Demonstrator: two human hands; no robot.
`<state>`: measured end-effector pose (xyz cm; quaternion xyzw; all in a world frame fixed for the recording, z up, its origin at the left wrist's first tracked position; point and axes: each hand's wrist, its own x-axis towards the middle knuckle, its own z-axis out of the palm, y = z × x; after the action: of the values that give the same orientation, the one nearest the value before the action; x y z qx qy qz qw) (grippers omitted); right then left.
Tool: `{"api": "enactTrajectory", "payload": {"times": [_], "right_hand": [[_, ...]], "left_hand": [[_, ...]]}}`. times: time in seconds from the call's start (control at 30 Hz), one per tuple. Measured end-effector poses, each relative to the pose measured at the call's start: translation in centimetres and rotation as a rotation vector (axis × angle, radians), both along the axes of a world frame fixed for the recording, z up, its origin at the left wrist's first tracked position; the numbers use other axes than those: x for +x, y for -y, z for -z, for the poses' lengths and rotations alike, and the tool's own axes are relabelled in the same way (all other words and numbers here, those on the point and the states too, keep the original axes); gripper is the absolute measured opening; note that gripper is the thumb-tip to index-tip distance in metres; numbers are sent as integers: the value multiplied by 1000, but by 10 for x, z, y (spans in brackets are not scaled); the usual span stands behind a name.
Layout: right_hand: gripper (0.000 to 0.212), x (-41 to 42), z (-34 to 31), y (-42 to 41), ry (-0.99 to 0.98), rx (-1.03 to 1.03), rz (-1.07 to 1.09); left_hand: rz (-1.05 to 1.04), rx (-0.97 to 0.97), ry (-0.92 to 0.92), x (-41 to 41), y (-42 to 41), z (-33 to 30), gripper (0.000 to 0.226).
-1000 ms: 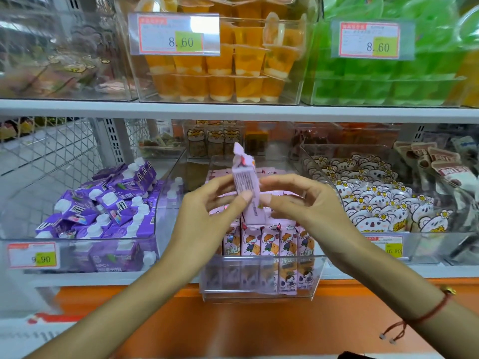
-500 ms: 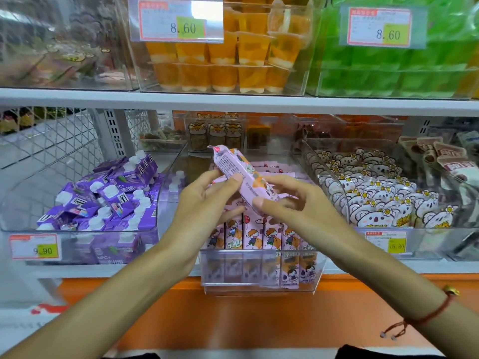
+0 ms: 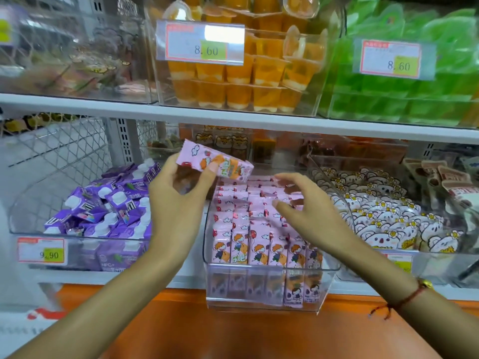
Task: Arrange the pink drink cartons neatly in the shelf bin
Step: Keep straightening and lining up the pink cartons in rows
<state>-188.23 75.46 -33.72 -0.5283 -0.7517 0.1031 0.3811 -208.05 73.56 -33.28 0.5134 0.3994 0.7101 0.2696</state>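
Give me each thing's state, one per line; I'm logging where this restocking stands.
left hand: grips one pink carton, raised above the bin
held pink carton: tilted, lying nearly flat, out of the bin
right hand: fingers spread, holding nothing, over the cartons
pink cartons in bin: upright in rows
clear shelf bin: nearly full
purple cartons: piled loosely in the bin beside
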Motion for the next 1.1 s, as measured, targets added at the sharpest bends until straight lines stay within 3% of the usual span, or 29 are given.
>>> {"api": "enactTrajectory", "payload": {"times": [0.23, 0.43, 0.63, 0.8, 0.97, 1.1], "right_hand": [[30, -22, 8, -72, 359, -220, -3], [47, -26, 12, -105, 657, -299, 45], [44, -19, 12, -95, 615, -313, -11], [50, -11, 13, -79, 635, -353, -80], [51, -10, 17, -69, 584, -349, -93], [51, -9, 20, -66, 582, -321, -86]], "left_hand": [[17, -27, -245, 1, -50, -10, 26], [-10, -191, -551, 7, -108, -10, 30], [-10, -192, -787, 7, -132, -7, 42], [180, -187, -880, 12, -145, -15, 54], [190, -104, -1106, 23, -150, -22, 50], [217, -147, -1158, 23, -156, -24, 42]]}}
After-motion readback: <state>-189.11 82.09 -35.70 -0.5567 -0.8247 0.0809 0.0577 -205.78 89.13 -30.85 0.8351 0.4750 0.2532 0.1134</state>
